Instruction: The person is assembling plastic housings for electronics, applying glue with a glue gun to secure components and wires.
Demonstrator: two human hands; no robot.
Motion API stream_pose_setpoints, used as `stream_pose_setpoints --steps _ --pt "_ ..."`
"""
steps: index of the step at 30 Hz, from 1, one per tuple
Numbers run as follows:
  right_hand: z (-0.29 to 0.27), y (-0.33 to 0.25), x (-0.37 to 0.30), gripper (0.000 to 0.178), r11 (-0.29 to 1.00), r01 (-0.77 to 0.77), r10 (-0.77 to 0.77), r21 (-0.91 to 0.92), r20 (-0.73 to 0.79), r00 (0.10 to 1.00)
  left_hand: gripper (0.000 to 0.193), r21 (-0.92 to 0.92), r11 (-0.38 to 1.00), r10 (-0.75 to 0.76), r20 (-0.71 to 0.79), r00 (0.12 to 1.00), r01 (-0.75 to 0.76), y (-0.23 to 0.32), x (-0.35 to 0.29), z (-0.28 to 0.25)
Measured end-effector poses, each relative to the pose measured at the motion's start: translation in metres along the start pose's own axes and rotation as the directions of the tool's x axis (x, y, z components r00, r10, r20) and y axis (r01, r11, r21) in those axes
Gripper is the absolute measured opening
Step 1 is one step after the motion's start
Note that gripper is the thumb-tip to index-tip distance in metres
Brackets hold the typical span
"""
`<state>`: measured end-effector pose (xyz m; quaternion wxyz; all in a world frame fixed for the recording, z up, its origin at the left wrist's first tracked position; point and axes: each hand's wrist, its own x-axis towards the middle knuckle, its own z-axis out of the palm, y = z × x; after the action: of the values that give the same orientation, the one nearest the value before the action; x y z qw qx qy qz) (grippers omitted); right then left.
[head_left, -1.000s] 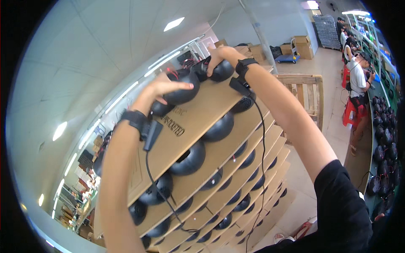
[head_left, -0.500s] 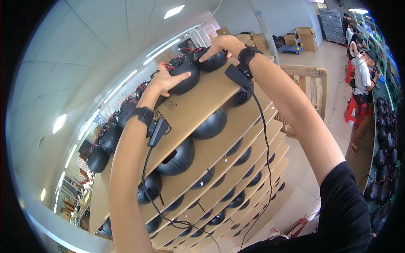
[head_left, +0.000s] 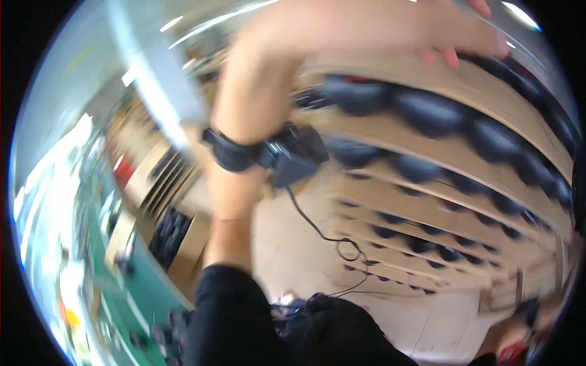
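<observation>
The picture is heavily blurred. My left hand [head_left: 342, 30] is raised at the top and lies flat across the uppermost cardboard sheet [head_left: 488, 79] of a tall stack, its fingertips hanging over the sheet's edge. Rows of black domed pieces [head_left: 427, 104] sit between the cardboard layers at the right. A black wrist strap [head_left: 232, 152] holds a small black device [head_left: 293, 158], and its cable [head_left: 317, 229] hangs down toward my body. My right hand is out of sight.
At the left, far below, stand a green bench [head_left: 140, 293] and an open cardboard box [head_left: 177, 238] of dark pieces. Pale floor [head_left: 293, 268] shows beside the stack. My black sleeve [head_left: 226, 317] fills the lower middle.
The view has swung sharply, so the stack now sits at the right. Both hands were on the black pieces at the top; now only one arm shows, laid over the top sheet.
</observation>
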<state>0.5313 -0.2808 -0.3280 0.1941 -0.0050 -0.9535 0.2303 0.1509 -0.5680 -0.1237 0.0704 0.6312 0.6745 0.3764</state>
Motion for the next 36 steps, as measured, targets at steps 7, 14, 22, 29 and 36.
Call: stream_pose_setpoints --steps 7,14,22,29,36 --pt "0.166 -0.069 0.193 0.028 0.896 -0.109 -0.153 0.431 0.529 0.835 0.044 -0.699 0.592 -0.709 -0.215 0.672 0.402 -0.241 -0.333 -0.008" --pt "0.541 -0.14 0.333 0.027 0.955 -0.216 -0.139 0.201 0.952 0.271 0.034 -0.887 -0.043 -0.924 -0.139 -0.355 0.46 -0.352 -0.738 0.143" --pt "0.864 -0.359 0.454 0.048 0.831 0.482 -0.415 0.278 0.887 0.204 0.04 -0.901 -0.179 -0.537 -0.248 -0.807 0.396 -0.39 -0.879 0.087" --pt "1.036 -0.686 0.475 0.071 0.403 0.532 -0.886 0.745 0.462 0.025 0.094 -0.906 0.003 -0.066 -0.423 -0.904 0.424 -0.376 -1.022 -0.043" --pt "1.196 -1.065 0.467 0.109 0.045 0.462 -0.99 0.886 0.103 -0.101 0.133 -0.917 -0.322 0.233 -0.317 -0.919 0.234 -0.402 -1.188 -0.194"
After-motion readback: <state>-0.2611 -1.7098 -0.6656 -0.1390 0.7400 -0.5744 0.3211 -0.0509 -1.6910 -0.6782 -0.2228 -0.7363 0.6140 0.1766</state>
